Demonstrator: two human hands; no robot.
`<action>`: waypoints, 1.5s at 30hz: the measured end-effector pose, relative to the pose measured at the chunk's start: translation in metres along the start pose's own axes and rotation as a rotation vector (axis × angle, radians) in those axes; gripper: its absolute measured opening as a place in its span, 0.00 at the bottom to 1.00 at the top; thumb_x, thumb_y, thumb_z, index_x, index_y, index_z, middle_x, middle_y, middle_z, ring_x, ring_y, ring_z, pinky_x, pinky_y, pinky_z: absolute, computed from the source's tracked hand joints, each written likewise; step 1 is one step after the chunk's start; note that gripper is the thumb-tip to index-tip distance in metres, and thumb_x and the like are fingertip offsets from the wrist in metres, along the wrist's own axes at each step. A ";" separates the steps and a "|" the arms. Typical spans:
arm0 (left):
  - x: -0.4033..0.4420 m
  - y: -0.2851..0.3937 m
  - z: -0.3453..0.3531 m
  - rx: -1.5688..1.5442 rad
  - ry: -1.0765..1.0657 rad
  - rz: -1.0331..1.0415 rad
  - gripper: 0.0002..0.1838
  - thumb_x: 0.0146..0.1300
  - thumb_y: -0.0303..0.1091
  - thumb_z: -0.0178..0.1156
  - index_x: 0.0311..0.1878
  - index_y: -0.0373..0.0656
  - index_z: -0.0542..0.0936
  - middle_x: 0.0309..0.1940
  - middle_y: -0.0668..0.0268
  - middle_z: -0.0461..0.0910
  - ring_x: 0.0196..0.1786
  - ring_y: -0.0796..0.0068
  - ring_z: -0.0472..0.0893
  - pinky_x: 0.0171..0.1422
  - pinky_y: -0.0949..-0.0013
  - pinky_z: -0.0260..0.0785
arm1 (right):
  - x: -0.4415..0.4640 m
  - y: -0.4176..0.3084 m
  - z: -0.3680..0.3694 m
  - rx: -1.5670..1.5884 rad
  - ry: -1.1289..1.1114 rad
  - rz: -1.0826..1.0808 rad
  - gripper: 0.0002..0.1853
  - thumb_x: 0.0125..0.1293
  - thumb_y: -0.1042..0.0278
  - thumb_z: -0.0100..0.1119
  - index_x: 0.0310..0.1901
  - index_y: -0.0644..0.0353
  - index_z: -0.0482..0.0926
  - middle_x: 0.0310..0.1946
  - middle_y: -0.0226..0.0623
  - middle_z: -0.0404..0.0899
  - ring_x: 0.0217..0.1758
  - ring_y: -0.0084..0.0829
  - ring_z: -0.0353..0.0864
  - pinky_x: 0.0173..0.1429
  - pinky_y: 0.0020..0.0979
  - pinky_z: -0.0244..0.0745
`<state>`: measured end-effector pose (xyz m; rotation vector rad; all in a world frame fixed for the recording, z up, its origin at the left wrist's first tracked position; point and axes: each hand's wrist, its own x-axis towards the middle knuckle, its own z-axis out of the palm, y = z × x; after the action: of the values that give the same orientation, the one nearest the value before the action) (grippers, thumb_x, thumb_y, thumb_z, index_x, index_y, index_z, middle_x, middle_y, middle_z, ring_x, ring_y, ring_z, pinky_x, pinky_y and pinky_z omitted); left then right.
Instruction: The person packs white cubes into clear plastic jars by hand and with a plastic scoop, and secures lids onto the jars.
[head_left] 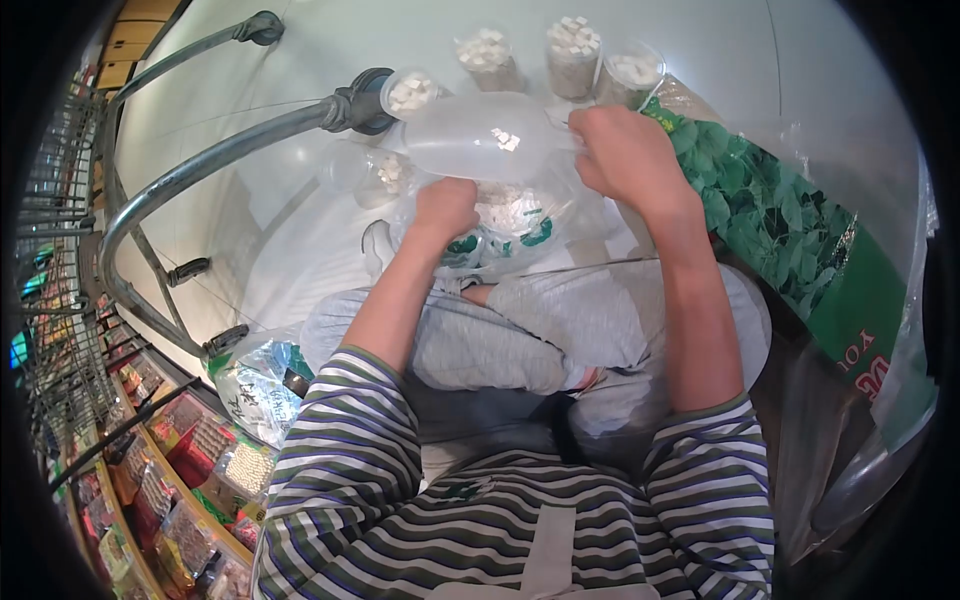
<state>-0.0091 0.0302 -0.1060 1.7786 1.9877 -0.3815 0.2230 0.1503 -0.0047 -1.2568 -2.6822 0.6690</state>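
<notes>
My right hand (628, 155) is closed at the right end of a translucent white scoop-like container (460, 135), which lies tilted sideways with a few white pieces in it. Closed fingers of my left hand (446, 210) are at the edge of a clear plastic bag (510, 215) with green print, below the container. White pieces show inside the bag. Around them stand clear cups topped with white cubes: one at the upper left (411, 93), one behind (487, 52), one farther right (573, 50), another near my right hand (634, 70), and one lying left (385, 174).
A metal cart frame (215, 150) with wheels curves along the left. Green leafy packaging (770, 200) runs down the right. A printed bag (262, 390) sits by my left knee. Shelves with packaged goods (190, 470) are at the lower left.
</notes>
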 end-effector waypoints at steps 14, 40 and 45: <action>0.013 -0.013 0.036 0.007 0.142 0.057 0.06 0.49 0.35 0.63 0.29 0.45 0.85 0.32 0.56 0.86 0.40 0.52 0.85 0.44 0.52 0.77 | 0.001 0.000 -0.002 -0.030 -0.040 0.001 0.13 0.53 0.73 0.58 0.40 0.64 0.83 0.36 0.53 0.84 0.44 0.55 0.83 0.51 0.49 0.79; -0.042 0.018 -0.084 -0.767 -0.327 0.364 0.06 0.60 0.30 0.68 0.31 0.38 0.83 0.24 0.67 0.83 0.28 0.80 0.79 0.35 0.71 0.71 | 0.001 0.001 -0.003 -0.069 -0.093 0.054 0.09 0.52 0.73 0.60 0.35 0.61 0.84 0.34 0.51 0.84 0.41 0.53 0.85 0.47 0.48 0.80; -0.031 0.008 -0.079 -1.100 0.018 0.214 0.07 0.69 0.30 0.64 0.40 0.36 0.84 0.29 0.73 0.82 0.33 0.89 0.76 0.37 0.79 0.68 | 0.000 0.001 0.001 -0.041 -0.079 0.025 0.08 0.51 0.73 0.58 0.33 0.63 0.81 0.33 0.51 0.83 0.41 0.54 0.84 0.47 0.50 0.78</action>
<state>-0.0098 0.0432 -0.0215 1.2023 1.4738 0.6824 0.2234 0.1507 -0.0063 -1.3025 -2.7611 0.6842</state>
